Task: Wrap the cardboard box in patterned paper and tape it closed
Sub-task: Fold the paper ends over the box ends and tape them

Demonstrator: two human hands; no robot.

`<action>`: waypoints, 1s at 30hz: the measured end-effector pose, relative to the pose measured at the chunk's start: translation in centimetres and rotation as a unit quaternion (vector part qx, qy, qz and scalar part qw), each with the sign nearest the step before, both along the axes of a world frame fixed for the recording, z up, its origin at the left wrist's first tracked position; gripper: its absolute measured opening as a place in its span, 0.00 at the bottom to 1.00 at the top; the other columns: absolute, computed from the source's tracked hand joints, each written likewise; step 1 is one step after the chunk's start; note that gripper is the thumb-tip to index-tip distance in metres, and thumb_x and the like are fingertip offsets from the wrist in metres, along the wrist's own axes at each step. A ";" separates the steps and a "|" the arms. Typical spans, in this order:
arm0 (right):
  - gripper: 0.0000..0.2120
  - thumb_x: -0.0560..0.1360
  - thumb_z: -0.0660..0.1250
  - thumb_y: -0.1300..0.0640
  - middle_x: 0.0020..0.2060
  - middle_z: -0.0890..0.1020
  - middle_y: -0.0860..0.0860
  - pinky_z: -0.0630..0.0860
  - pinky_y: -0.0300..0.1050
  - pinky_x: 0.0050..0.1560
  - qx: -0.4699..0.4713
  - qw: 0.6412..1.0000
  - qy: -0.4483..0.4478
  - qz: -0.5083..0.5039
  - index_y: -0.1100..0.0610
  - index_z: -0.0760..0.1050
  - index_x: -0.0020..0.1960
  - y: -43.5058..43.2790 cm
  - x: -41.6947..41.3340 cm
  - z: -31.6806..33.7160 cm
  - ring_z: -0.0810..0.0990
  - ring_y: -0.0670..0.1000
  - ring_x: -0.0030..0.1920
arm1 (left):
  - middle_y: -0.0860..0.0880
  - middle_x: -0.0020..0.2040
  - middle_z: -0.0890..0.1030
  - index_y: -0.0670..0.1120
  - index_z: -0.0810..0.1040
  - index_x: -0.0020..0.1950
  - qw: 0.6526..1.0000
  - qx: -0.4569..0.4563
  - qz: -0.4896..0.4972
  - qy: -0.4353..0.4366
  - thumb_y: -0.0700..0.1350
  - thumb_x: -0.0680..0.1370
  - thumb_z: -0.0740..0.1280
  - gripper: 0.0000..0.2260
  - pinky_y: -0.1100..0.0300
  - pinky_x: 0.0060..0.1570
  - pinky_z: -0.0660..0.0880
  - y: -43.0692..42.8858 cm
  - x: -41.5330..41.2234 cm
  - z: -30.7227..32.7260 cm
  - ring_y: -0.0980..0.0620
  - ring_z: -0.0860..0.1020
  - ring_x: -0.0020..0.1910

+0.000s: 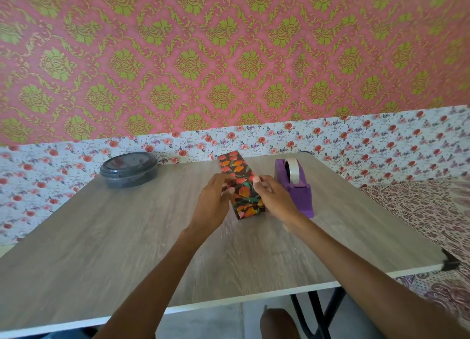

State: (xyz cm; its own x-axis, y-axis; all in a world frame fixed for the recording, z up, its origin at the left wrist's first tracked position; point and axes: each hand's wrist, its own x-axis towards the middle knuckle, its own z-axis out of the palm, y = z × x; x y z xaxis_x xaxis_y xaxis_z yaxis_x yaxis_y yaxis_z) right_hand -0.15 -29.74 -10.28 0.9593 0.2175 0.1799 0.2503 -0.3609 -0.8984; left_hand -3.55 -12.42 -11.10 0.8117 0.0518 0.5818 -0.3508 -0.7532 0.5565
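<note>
Both grips closed on the wrapped box [243,186], left hand [216,199] and right hand [273,196] held its folds snug near the table's [127,237] far edge, tape dispenser [296,188] just beside for sealing.

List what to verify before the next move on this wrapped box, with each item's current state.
1. The patterned paper covers the visible faces of the box: ok.
2. The left hand and right hand hold the box from either side: ok.
3. The tape dispenser stands beside the right hand, roll loaded: ok.
4. Seam and end flaps taped: cannot tell, hands and blur hide them.
5. The lidded container stands apart from the box: ok.
</note>
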 end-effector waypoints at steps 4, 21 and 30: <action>0.19 0.75 0.67 0.37 0.49 0.77 0.42 0.79 0.48 0.52 0.114 0.991 0.063 -0.034 0.49 0.73 0.58 1.7 -0.4 0.5 0.76 0.44 0.49 | 0.54 0.59 0.75 0.51 0.67 0.67 0.989 -0.146 -0.002 0.028 0.39 0.82 0.62 0.15 0.56 0.40 0.83 0.0 -1.1 0.2 0.54 0.79 0.54; 0.28 0.65 0.79 0.66 0.73 0.69 0.47 0.76 0.40 0.62 -0.046 0.969 -0.077 0.231 0.48 0.78 0.61 -0.3 1.6 -0.1 0.72 0.43 0.70 | 0.45 0.52 0.83 0.48 0.75 0.60 0.892 -0.383 0.170 0.172 0.61 0.72 0.72 0.24 0.49 0.51 0.81 11.0 -1.6 -1.0 0.46 0.84 0.46; 0.39 0.75 0.51 0.28 0.74 0.67 0.51 0.64 0.58 0.72 -0.033 0.994 0.104 0.032 0.52 0.60 0.77 2.7 0.0 -0.4 0.67 0.54 0.73 | 0.44 0.53 0.82 0.49 0.70 0.62 0.843 -0.476 0.168 0.187 0.56 0.72 0.72 0.23 0.53 0.38 0.83 9.6 -2.5 -1.5 0.46 0.85 0.40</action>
